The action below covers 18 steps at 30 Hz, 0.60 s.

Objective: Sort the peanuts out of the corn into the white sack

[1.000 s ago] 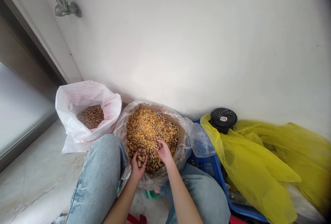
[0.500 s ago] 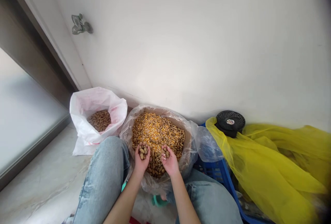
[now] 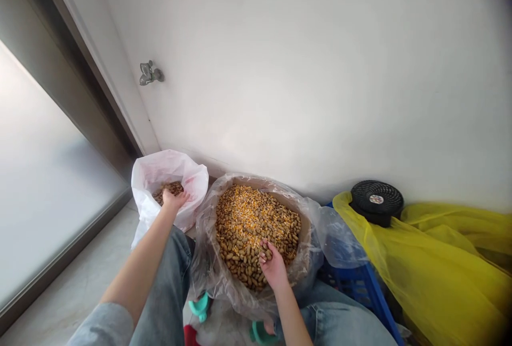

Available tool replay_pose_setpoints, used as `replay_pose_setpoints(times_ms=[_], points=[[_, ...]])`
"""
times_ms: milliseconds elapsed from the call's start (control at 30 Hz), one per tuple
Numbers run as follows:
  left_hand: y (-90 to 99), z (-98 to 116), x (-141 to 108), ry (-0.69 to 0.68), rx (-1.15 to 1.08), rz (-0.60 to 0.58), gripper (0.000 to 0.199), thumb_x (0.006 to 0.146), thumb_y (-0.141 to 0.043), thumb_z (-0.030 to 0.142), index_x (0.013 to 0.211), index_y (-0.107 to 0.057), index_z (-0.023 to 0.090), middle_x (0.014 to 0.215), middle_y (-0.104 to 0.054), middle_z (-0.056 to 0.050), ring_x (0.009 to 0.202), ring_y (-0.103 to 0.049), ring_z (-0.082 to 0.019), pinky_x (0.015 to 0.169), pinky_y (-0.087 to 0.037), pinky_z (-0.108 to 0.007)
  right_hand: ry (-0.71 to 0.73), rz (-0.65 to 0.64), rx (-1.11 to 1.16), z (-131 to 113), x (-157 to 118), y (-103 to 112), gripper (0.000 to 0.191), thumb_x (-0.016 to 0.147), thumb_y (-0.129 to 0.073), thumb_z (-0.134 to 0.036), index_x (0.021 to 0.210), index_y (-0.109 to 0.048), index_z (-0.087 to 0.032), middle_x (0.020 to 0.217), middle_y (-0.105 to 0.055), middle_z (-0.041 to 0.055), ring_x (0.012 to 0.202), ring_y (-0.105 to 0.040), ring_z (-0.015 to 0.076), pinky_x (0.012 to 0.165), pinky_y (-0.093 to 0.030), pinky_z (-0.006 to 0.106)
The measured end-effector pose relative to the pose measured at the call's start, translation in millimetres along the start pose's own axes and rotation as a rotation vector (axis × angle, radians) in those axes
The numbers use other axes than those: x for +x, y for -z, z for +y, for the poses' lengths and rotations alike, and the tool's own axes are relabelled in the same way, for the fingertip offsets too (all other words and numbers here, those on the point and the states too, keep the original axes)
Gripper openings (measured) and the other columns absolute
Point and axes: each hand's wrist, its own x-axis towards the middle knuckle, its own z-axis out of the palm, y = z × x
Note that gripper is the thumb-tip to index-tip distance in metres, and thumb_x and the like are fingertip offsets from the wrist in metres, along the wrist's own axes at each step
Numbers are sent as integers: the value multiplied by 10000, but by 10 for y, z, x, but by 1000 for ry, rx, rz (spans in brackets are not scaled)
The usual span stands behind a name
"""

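My left hand [image 3: 173, 200] reaches into the mouth of a white woven bag [image 3: 141, 179], palm up and fingers spread. Brown peanuts in their shells [image 3: 176, 188] lie in that bag just beyond the fingers, partly hidden by the hand. My right hand [image 3: 273, 267] is cupped with its fingers curled around a few peanuts [image 3: 265, 253]. It hovers above the near right part of a large bag lined with clear plastic [image 3: 208, 250]. Yellow corn kernels [image 3: 237, 202] mixed with more peanuts fill this large bag, the peanuts mostly along its near and right sides.
To the right stands a blue plastic crate [image 3: 360, 282], partly under yellow netting [image 3: 440, 255]. A round black fan [image 3: 376, 201] rests on the netting. A metal tap [image 3: 150, 73] juts from the white wall behind. Green slippers [image 3: 200, 306] show on the floor between my legs.
My left hand has moved left from the large bag to the white bag, and its fingers have opened. My right hand stays over the corn with peanuts in it. The view has shifted left.
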Motion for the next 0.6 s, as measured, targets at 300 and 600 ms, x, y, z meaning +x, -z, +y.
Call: replay_pose_setpoints(times_ms=[300,600], points=[[126,-1731,-789,377,367,-282,200,747,-439,294,833,-562,162,852,-614,-50,719,-561,-150,730,-412,-333,117,-33,-262,-132,-349,-425,173,617,-588,-303,748,-568,-190,717,-578,-15,415,-411,40,345,-263,170],[440,-2474,-1190,671,165,-374,217,741,-440,327,664,-550,157,564,-562,-5,570,-554,-133,601,-418,-244,497,-36,-1137,115,-582,-403,111,691,-471,-262,741,-557,-212,824,-570,26,812,-514,160,762,-395,283]])
